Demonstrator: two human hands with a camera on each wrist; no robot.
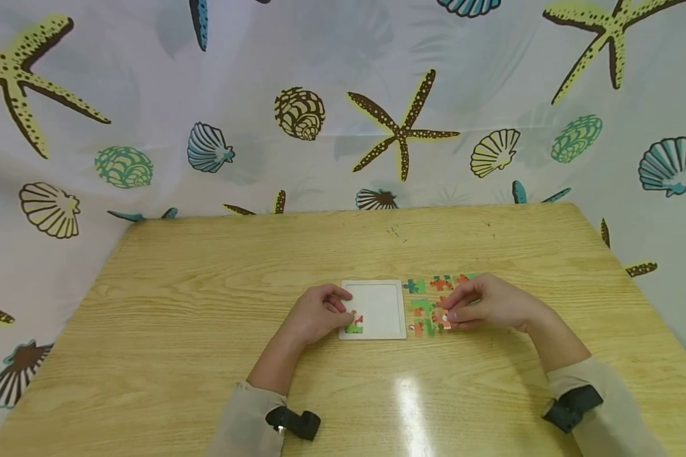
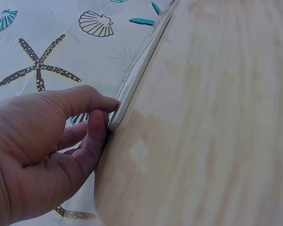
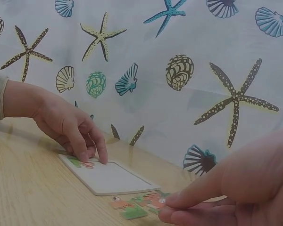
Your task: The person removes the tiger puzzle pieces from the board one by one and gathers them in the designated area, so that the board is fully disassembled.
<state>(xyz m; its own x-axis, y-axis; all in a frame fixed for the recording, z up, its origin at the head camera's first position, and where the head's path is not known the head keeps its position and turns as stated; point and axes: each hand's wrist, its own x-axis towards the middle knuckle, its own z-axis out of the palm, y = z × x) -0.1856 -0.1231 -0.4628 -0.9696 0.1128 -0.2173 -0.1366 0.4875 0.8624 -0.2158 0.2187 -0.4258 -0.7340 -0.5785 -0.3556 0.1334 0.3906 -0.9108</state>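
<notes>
A white square puzzle tray [image 1: 382,311] lies on the table with one green-and-red puzzle piece [image 1: 355,327] in its near left corner. My left hand [image 1: 319,315] rests at the tray's left side, thumb on that piece and index finger on the rim. In the left wrist view, the left fingertips touch the thin tray edge [image 2: 140,70]. To the right of the tray, my right hand [image 1: 488,306] pinches an orange-and-white puzzle piece [image 1: 441,319] between thumb and fingers, low over other pieces. Its fingers hide part of that piece.
Several loose puzzle pieces [image 1: 416,307] in orange and green lie in rough rows right of the tray, some partly covered by the right hand. Behind the wooden table [image 1: 206,273] hangs a white cloth [image 1: 331,171] printed with shells and starfish.
</notes>
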